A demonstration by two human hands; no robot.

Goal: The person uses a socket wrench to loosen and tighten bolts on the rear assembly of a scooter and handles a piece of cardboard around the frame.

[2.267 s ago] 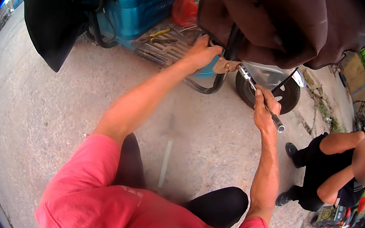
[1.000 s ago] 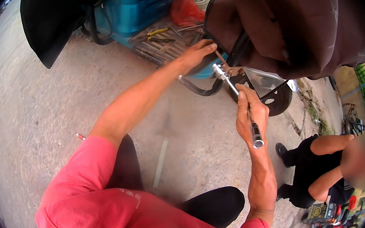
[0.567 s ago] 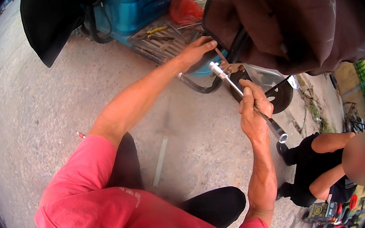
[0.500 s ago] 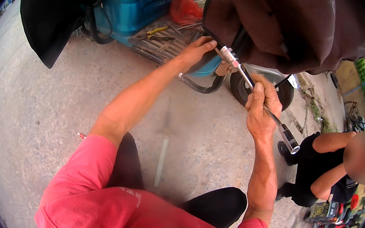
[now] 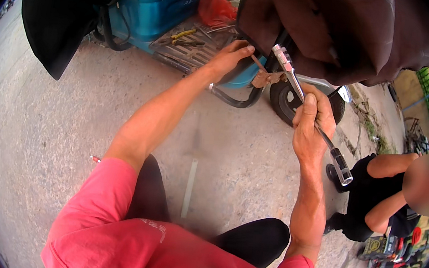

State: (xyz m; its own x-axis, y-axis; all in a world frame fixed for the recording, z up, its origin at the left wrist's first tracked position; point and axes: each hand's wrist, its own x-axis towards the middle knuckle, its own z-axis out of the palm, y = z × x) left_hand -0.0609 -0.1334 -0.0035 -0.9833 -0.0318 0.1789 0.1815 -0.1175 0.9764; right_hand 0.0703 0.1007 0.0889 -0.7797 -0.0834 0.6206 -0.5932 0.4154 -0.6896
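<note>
My right hand point(image 5: 315, 125) is closed around the middle of a shiny double-ended socket wrench point(image 5: 295, 83). One socket end points up and away, in front of the brown cover. The other end slants down toward the right. Farther left, my left hand point(image 5: 232, 59) reaches to the scooter's front, its thumb stretched along the top and its other fingers mostly hidden. From that hand a thin strip leads to a rusty metal bracket point(image 5: 267, 78), which it seems to grip. The bracket sits just below and left of the wrench's upper socket.
A blue scooter point(image 5: 155, 5) stands ahead, with pliers point(image 5: 184, 34) and other tools on its footboard. A red plastic bag point(image 5: 217, 6) lies behind them. The brown cover point(image 5: 337, 31) hangs over the wheel point(image 5: 286, 102). At right, a person in black point(image 5: 371, 199) crouches near a red vehicle point(image 5: 388, 259).
My right hand has tilted the wrench and moved slightly right, and its upper socket has lifted up and away from beside the bracket. The left hand has barely moved.
</note>
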